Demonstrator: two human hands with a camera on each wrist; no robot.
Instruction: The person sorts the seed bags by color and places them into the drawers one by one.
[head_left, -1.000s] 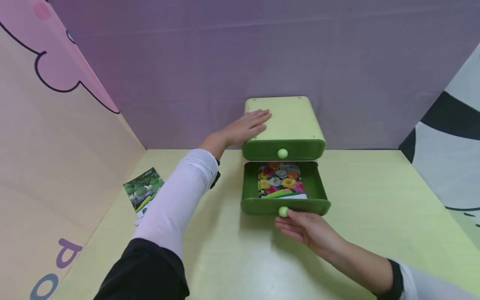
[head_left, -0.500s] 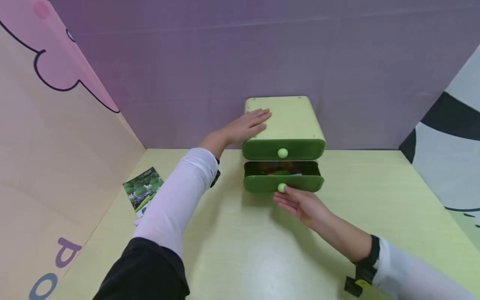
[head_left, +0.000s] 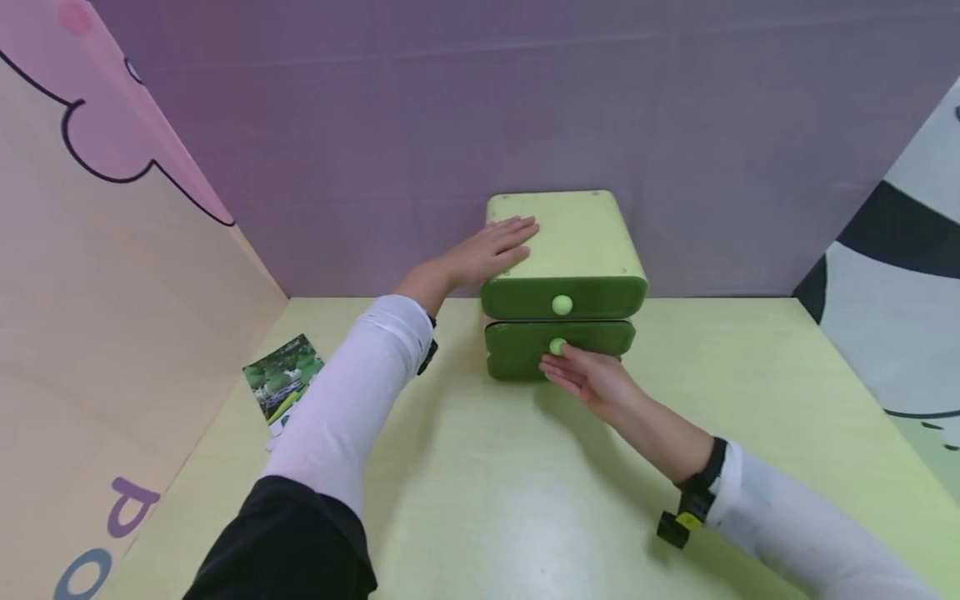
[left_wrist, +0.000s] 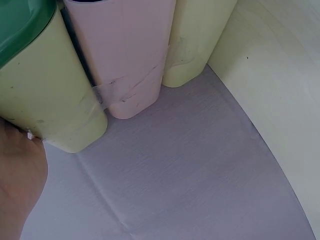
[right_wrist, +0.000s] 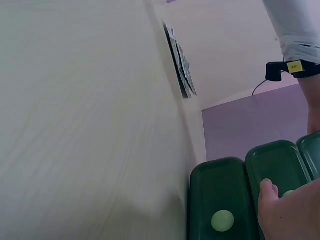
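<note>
While left hand (head_left: 489, 252) lies flat, right hand (head_left: 592, 382) pinching knob (head_left: 557, 345)

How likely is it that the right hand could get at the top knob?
Probably yes: in the head view nothing covers the top knob, and the right hand is just below, though it must likely leave the middle knob first.

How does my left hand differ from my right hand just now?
Your left hand rests flat on top of the cabinet; your right hand holds the knob of a green drawer. Your left hand sits higher, your right hand lower. Both are bare.
</note>
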